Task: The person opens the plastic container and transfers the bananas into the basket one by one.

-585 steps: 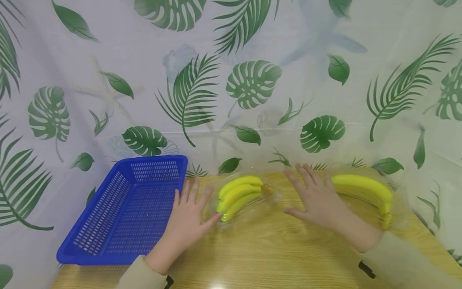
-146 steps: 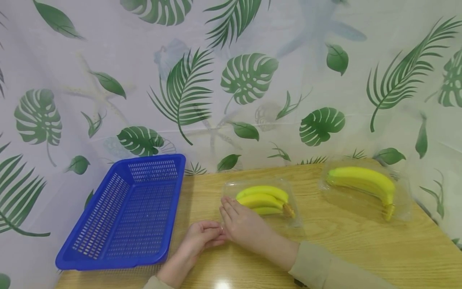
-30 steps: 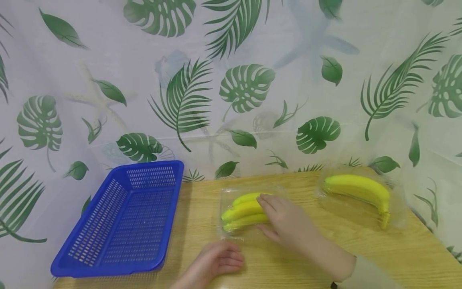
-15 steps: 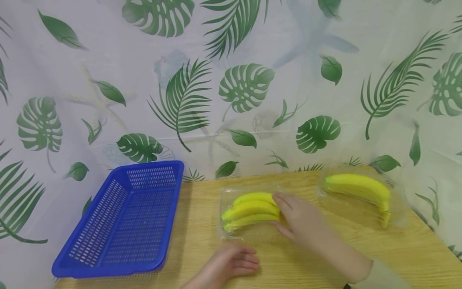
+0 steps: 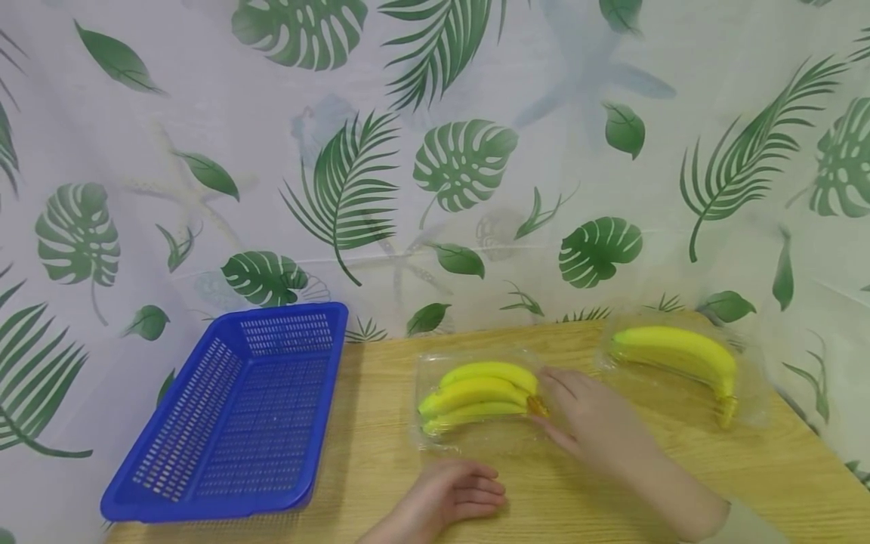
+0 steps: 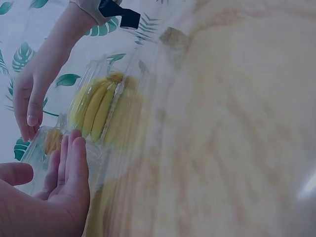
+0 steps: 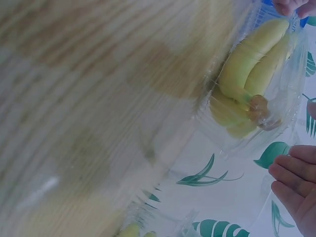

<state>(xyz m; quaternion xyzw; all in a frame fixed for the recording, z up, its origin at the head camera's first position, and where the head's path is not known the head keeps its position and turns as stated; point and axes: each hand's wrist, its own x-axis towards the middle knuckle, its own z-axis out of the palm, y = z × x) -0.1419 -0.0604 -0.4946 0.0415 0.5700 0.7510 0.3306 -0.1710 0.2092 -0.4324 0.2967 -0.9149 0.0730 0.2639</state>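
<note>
A bunch of yellow bananas (image 5: 479, 393) lies inside a clear plastic box (image 5: 435, 370) in the middle of the table, its brown stem end to the right. My right hand (image 5: 605, 423) is at the box's right end, thumb and fingers apart beside the stem, fingertips right at the plastic. In the right wrist view the fingers of the right hand (image 7: 296, 182) look straight. My left hand (image 5: 445, 499) is in front of the box, near the table's front, holding nothing. The left wrist view shows the left hand (image 6: 64, 197) with fingers extended towards the box.
An empty blue plastic basket (image 5: 322, 423) with perforated walls stands on the left of the wooden table (image 5: 381, 378). At the back right, a single larger banana (image 5: 680, 351) lies in another clear package (image 5: 754, 378). A leaf-patterned curtain (image 5: 381, 68) hangs behind.
My right hand has slid rightwards from over the bananas to their stem end, while my left hand has moved right. Earlier, both hands met at the box's left end. The basket stays put.
</note>
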